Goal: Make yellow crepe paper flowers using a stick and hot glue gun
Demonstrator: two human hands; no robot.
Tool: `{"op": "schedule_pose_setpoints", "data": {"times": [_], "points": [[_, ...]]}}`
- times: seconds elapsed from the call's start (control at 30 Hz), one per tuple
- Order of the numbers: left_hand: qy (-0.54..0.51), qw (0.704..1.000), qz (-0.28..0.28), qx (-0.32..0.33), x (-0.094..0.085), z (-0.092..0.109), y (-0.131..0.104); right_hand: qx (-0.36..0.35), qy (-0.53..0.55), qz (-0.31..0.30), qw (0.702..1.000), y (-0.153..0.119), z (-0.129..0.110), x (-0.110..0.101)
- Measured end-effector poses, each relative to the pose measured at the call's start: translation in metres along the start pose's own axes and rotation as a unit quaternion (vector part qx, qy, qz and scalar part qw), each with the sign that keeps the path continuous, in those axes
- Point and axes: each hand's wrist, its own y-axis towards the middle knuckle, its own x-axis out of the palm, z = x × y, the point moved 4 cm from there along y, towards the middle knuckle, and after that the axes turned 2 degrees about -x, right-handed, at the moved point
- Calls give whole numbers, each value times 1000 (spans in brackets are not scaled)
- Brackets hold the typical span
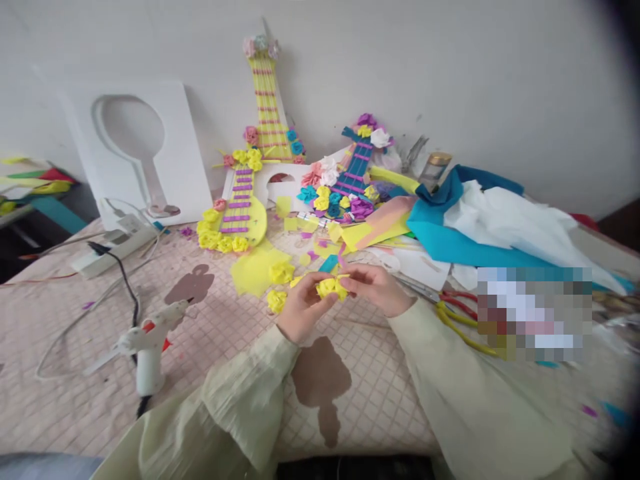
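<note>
Between my two hands, above the middle of the table, is a yellow crepe paper flower (331,288). My left hand (306,301) grips it from the left with thumb and fingers. From the right, my right hand (376,288) pinches its edge. Just left of my hands lie more yellow paper flowers (277,301) and a yellow paper sheet (255,272). Behind them a yellow paper-covered guitar shape (256,223) with purple strips leans upright, yellow flowers along its lower edge. A blue guitar shape (357,167) with mixed flowers stands farther right.
A glue gun (150,347) stands at the left, its cord near a white power strip (117,247). Scissors with red handles (457,301) and a yellow-handled tool (465,330) lie right of my hands. Blue paper (440,233) and a white cutout board (185,153) are behind.
</note>
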Motion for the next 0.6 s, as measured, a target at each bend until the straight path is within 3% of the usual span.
{"op": "schedule_pose_setpoints", "data": {"times": [0.23,0.43,0.6], "points": [[136,989,-37,33,1,7,-5,1,-20,3,1000,-6,2,1],[104,993,-26,-48,4,-3,-4,-42,-76,20,996,-11,-2,4],[79,994,-1,-78,4,-12,-2,-67,-128,36,989,-14,-3,7]]}}
